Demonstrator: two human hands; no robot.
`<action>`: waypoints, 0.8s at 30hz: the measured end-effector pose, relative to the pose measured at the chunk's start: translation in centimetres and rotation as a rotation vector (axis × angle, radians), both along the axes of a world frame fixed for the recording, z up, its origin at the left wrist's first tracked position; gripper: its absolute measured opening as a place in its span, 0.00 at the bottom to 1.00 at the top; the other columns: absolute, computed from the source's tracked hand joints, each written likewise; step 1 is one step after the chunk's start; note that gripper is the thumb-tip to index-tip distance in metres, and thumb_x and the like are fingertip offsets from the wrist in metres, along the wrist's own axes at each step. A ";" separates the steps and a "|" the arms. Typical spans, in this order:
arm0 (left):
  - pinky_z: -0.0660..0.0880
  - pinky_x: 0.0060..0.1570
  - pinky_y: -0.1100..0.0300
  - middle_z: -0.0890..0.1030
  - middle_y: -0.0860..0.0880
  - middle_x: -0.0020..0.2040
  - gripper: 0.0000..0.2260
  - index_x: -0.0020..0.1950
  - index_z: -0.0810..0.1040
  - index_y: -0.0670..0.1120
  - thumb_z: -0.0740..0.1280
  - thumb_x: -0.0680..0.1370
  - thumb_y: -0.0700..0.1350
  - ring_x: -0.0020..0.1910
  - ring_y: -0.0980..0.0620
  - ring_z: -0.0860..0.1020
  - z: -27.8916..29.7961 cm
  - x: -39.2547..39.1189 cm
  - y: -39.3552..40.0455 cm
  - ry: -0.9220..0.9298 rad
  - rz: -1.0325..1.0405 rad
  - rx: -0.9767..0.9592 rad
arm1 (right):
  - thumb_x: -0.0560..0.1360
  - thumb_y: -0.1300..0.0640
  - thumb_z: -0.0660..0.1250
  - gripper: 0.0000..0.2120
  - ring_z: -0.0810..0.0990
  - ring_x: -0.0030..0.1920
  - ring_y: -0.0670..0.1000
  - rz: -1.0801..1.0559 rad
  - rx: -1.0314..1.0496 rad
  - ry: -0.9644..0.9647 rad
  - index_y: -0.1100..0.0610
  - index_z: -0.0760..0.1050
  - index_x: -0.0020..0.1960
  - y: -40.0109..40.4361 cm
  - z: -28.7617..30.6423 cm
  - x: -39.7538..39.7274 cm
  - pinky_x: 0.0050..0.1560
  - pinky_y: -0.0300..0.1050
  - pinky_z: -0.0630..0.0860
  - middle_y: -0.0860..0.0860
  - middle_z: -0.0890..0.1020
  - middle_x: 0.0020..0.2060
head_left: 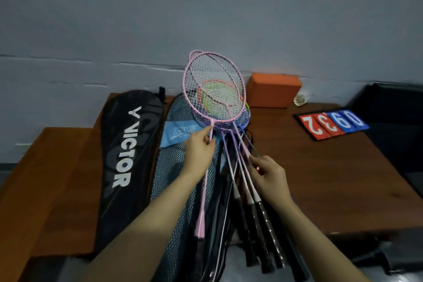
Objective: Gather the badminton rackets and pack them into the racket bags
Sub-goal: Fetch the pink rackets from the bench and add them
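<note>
Lifting the pink racket (211, 98) off the pile is the step in hand: left hand (201, 149) pinches its thin shaft just below the head, fingers (207, 131) curled round it, head tilted up over the rest. Better to keep the head clear of the strings beneath so frames don't snag, and steady the pile while it comes away. Right hand (269, 173) does that, fingers curled onto the fanned shafts (240, 167), gripping some of them; which ones, cannot tell. Pile sits on the mesh bag (178, 181), on the desk (320, 178). Count: rackets at least five, overlap hides exact number; bags two plainly, the black Victor bag (128, 155) beside the mesh one, maybe another dark one under the handles. One orange block (273, 89), one scoreboard (332, 122).
</note>
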State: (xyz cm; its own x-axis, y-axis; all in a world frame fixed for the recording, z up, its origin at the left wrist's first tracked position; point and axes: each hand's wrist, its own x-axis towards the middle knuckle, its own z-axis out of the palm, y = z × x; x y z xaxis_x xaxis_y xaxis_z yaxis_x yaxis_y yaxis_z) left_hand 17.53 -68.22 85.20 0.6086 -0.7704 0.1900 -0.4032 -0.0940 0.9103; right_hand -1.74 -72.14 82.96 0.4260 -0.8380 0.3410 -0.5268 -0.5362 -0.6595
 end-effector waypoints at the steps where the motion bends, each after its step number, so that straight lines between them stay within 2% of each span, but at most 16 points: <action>1: 0.67 0.36 0.61 0.70 0.49 0.31 0.18 0.64 0.75 0.42 0.66 0.74 0.35 0.31 0.52 0.69 -0.3 -0.2 -1.2 0.013 -0.002 0.006 | 0.73 0.62 0.69 0.10 0.74 0.33 0.46 0.000 0.016 0.008 0.58 0.81 0.54 -0.7 -0.2 -0.5 0.36 0.46 0.72 0.44 0.73 0.33; 4: 0.69 0.39 0.60 0.71 0.51 0.31 0.17 0.63 0.76 0.42 0.66 0.74 0.35 0.31 0.52 0.70 -1.2 -0.9 -4.1 0.052 0.011 0.029 | 0.73 0.62 0.69 0.09 0.75 0.33 0.47 -0.002 0.075 0.034 0.57 0.82 0.53 -2.8 -1.1 -1.5 0.37 0.48 0.74 0.44 0.73 0.34; 9: 0.74 0.40 0.54 0.79 0.43 0.37 0.15 0.62 0.76 0.43 0.65 0.75 0.37 0.36 0.44 0.77 -2.9 -3.0 -8.2 0.134 0.022 0.110 | 0.73 0.57 0.69 0.09 0.77 0.35 0.47 -0.023 0.205 0.075 0.52 0.82 0.53 -5.6 -2.9 -3.3 0.39 0.51 0.76 0.46 0.75 0.35; 12: 0.76 0.41 0.56 0.78 0.48 0.34 0.13 0.59 0.77 0.43 0.66 0.74 0.38 0.34 0.47 0.77 -3.8 -4.1 -10.7 0.143 0.071 0.153 | 0.73 0.56 0.69 0.09 0.76 0.34 0.45 -0.010 0.241 0.061 0.51 0.81 0.53 -7.5 -4.0 -4.5 0.38 0.51 0.76 0.43 0.74 0.35; 14: 0.79 0.41 0.52 0.76 0.51 0.32 0.12 0.57 0.78 0.44 0.66 0.74 0.38 0.34 0.45 0.78 -4.4 -4.8 -12.4 0.170 0.106 0.175 | 0.73 0.57 0.69 0.10 0.75 0.34 0.44 0.006 0.272 0.043 0.50 0.80 0.54 -8.9 -4.7 -5.2 0.39 0.51 0.77 0.42 0.74 0.35; 15: 0.79 0.40 0.52 0.75 0.52 0.31 0.12 0.57 0.78 0.43 0.67 0.74 0.38 0.33 0.45 0.78 -4.8 -5.1 -13.0 0.187 0.121 0.185 | 0.73 0.58 0.69 0.12 0.75 0.34 0.44 0.021 0.284 0.030 0.49 0.79 0.56 -9.4 -5.0 -5.4 0.40 0.50 0.77 0.42 0.75 0.36; 18: 0.72 0.33 0.61 0.75 0.53 0.29 0.11 0.54 0.79 0.40 0.70 0.73 0.39 0.28 0.52 0.75 -6.0 -6.3 -14.7 0.211 0.192 0.223 | 0.71 0.59 0.69 0.18 0.74 0.34 0.43 0.061 0.318 0.010 0.45 0.76 0.58 -11.2 -5.9 -6.2 0.41 0.47 0.76 0.43 0.75 0.37; 20: 0.72 0.36 0.60 0.76 0.50 0.30 0.11 0.54 0.79 0.40 0.70 0.73 0.40 0.29 0.51 0.75 -6.9 -7.2 -15.5 0.230 0.225 0.246 | 0.71 0.62 0.69 0.17 0.74 0.35 0.43 0.072 0.360 0.020 0.48 0.78 0.58 -12.3 -6.5 -6.5 0.41 0.46 0.75 0.44 0.74 0.37; 24: 0.72 0.39 0.58 0.77 0.49 0.32 0.14 0.57 0.76 0.39 0.70 0.73 0.39 0.33 0.50 0.76 -8.3 -8.4 -16.8 0.287 0.225 0.233 | 0.71 0.64 0.69 0.18 0.73 0.35 0.41 0.129 0.434 -0.001 0.52 0.77 0.60 -13.4 -7.6 -6.9 0.40 0.32 0.70 0.42 0.71 0.36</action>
